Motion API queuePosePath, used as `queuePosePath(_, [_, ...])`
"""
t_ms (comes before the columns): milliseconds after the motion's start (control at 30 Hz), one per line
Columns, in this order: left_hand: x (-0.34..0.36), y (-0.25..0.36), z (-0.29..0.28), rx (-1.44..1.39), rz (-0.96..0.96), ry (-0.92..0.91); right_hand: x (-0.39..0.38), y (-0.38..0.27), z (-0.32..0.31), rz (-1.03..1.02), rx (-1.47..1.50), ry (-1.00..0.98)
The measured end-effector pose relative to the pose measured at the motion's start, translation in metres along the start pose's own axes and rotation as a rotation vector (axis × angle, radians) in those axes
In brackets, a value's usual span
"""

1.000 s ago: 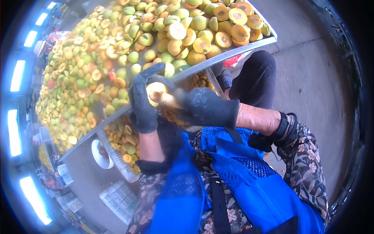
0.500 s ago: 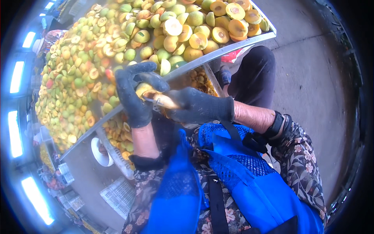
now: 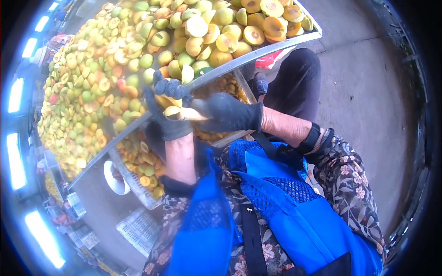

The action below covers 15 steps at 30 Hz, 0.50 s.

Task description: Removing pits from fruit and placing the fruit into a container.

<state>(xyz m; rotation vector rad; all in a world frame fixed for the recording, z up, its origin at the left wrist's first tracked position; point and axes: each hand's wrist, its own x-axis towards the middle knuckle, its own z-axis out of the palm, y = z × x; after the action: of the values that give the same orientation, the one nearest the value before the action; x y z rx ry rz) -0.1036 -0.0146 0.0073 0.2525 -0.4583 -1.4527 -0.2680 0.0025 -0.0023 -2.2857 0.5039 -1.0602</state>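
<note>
Near the table's front edge, my left hand (image 3: 168, 108), in a dark glove, is closed around a yellow peach half (image 3: 165, 101), its fingers curled over the top. My right hand (image 3: 225, 112), gloved too and blurred, grips a pitting tool by its pale wooden handle (image 3: 193, 115). The tool's front end meets the fruit at my left palm; its metal tip is hidden. Just beyond my hands, many halved peaches (image 3: 184, 43) are heaped on a metal-edged table (image 3: 258, 57).
Below the table edge sit crates of cut fruit, one at left (image 3: 142, 168) and one behind my right hand (image 3: 230, 87). A white round container (image 3: 115, 177) and a pale slatted crate (image 3: 138, 227) stand on the floor. Another person's dark-clad leg (image 3: 297, 78) is at the right.
My left fingers have curled further in over the fruit. The tool's metal part, visible before, is now out of sight. The whole view has shifted slightly.
</note>
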Motion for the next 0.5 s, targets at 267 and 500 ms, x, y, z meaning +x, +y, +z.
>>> queuePosePath(267, [-0.002, 0.025, 0.0, 0.092, 0.028, 0.413, -0.038, 0.013, 0.01, 0.266, -0.23, -0.011])
queuePosePath(500, [-0.022, 0.025, 0.032, 0.543, 0.132, 0.439, 0.02, -0.022, 0.011, -0.006, -0.134, 0.015])
